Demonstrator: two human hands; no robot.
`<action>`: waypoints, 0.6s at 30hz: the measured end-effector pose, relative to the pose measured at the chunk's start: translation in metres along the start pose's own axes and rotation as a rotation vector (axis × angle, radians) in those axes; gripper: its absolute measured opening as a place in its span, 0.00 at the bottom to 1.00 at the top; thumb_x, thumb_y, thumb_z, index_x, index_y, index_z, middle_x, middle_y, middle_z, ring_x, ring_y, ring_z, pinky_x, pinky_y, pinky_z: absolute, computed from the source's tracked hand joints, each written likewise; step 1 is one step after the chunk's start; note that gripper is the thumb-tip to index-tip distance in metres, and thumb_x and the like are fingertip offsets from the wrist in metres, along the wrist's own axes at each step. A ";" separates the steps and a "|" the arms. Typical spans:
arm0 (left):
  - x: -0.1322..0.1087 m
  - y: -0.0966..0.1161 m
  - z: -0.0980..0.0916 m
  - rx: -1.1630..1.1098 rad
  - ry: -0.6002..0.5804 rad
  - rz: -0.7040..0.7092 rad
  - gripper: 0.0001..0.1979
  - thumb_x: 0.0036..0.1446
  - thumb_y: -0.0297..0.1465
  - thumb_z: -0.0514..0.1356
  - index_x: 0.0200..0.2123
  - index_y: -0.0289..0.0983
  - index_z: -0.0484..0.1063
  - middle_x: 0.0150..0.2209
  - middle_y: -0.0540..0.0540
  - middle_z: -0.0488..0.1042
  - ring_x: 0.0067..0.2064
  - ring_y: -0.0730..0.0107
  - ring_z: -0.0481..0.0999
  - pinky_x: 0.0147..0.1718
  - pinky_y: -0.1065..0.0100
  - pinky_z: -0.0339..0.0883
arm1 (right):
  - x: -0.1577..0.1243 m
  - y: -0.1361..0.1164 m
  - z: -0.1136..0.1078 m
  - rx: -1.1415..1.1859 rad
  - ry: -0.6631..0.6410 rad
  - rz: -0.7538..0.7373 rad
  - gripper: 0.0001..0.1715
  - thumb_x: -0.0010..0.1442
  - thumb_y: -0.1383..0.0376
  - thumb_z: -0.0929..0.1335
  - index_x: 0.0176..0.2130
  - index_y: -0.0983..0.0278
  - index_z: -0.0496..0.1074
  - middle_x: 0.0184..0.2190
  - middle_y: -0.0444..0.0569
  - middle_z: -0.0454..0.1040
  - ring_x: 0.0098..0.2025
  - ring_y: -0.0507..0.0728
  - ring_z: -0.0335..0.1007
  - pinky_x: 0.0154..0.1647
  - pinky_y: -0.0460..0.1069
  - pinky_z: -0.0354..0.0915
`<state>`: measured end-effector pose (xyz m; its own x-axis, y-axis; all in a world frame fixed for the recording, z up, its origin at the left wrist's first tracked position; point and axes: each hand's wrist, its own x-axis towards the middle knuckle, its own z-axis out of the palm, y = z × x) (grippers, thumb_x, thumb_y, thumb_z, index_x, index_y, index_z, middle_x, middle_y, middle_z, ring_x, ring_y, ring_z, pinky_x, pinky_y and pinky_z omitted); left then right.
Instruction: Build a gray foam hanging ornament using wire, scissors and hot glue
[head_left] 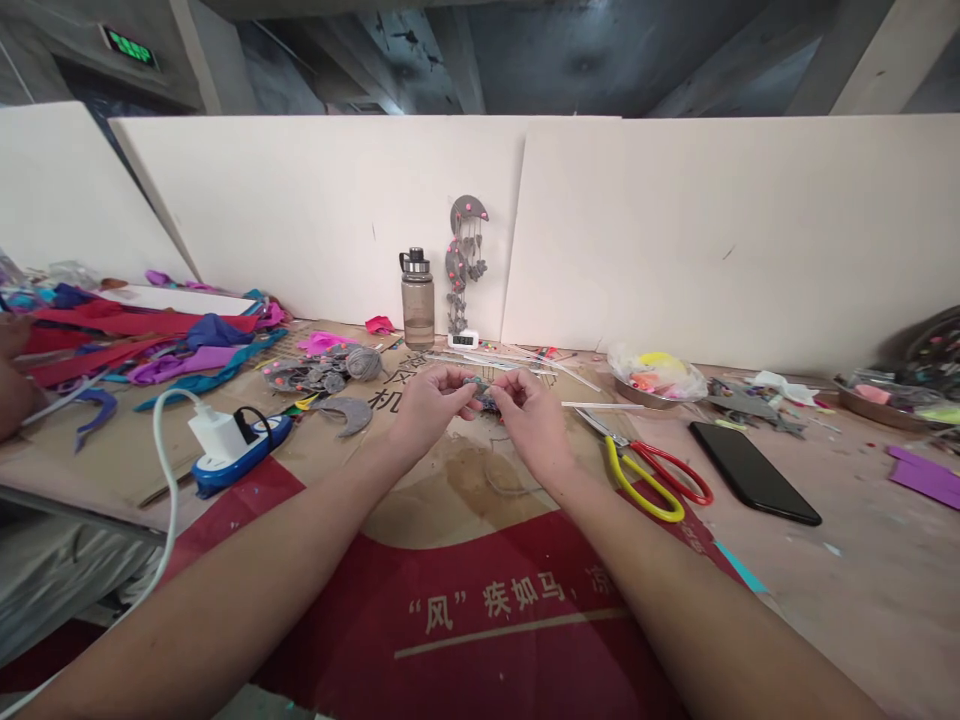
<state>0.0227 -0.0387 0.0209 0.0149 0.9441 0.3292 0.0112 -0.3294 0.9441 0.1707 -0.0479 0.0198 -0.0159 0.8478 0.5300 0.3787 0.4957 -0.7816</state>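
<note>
Over a sheet of cardboard [409, 518] on the surface [862, 570], two hands meet: the left hand [442, 405] and the right hand [529, 420] both pinch one small grey piece [481, 384] between their fingertips. Those fingers cover most of it, so I can't make out its full shape. One thin thread [510, 490] curls on the cardboard below, and the two forearms cut across the printed lettering.

I count one pair of scissors [621, 440] with a red and a yellow handle, lying just beside the right forearm, and one black phone [754, 472] past it. Two shallow bowls stand to the right, a nearer one [660, 402] holding a plastic bag and a farther one [874, 408] partly cut off by clutter. Behind the hands are one bottle [418, 310], one grey hanging ornament [456, 265] with pink dots and one small digital clock [463, 340]. White strips [480, 360] overlap too much to count.

To the left sit one ball of grey yarn [364, 362], one loose grey crescent [349, 413] and one blue power strip [244, 458]; another person's arm [16, 390] shows at the edge.
</note>
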 end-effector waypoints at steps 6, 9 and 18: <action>-0.003 0.004 0.002 -0.016 -0.046 -0.048 0.14 0.47 0.36 0.67 0.35 0.32 0.76 0.30 0.44 0.79 0.31 0.67 0.79 0.30 0.67 0.75 | -0.003 -0.007 -0.004 -0.202 0.025 -0.086 0.09 0.61 0.62 0.63 0.31 0.63 0.69 0.28 0.45 0.71 0.31 0.53 0.63 0.34 0.48 0.56; -0.004 0.004 0.002 -0.011 -0.053 -0.038 0.13 0.47 0.36 0.66 0.34 0.32 0.77 0.31 0.44 0.79 0.32 0.67 0.79 0.30 0.68 0.75 | -0.003 -0.007 -0.004 -0.228 -0.005 -0.091 0.12 0.62 0.62 0.62 0.30 0.63 0.69 0.28 0.46 0.72 0.31 0.53 0.63 0.34 0.48 0.56; -0.003 -0.001 0.001 0.044 -0.072 0.017 0.10 0.49 0.35 0.64 0.32 0.34 0.77 0.32 0.44 0.79 0.33 0.65 0.80 0.25 0.71 0.73 | -0.005 -0.011 -0.003 -0.198 -0.050 -0.019 0.16 0.63 0.60 0.61 0.28 0.63 0.71 0.26 0.45 0.72 0.29 0.53 0.63 0.31 0.47 0.54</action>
<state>0.0232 -0.0411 0.0186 0.0870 0.9356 0.3421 0.0547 -0.3473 0.9361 0.1694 -0.0587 0.0270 -0.0688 0.8495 0.5230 0.5526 0.4690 -0.6890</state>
